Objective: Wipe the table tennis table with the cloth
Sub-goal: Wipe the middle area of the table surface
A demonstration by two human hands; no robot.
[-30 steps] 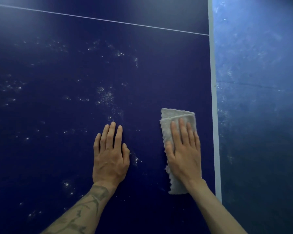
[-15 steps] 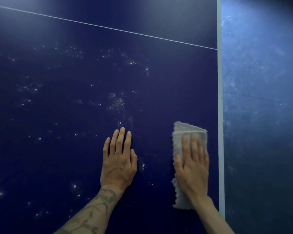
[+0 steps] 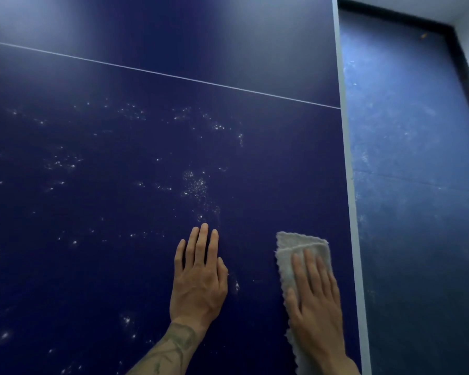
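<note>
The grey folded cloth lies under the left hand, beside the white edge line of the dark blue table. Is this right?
Not the left hand. The head view shows the grey folded cloth under the right hand, beside the white edge line of the dark blue table; the left hand touches the bare surface.

cloth (image 3: 298,243) btm cut off at lower edge.

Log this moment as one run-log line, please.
stage: wiping | right hand: flat on cloth, beside white edge line | left hand: flat on table | white specks: scattered ahead of both hands
</note>
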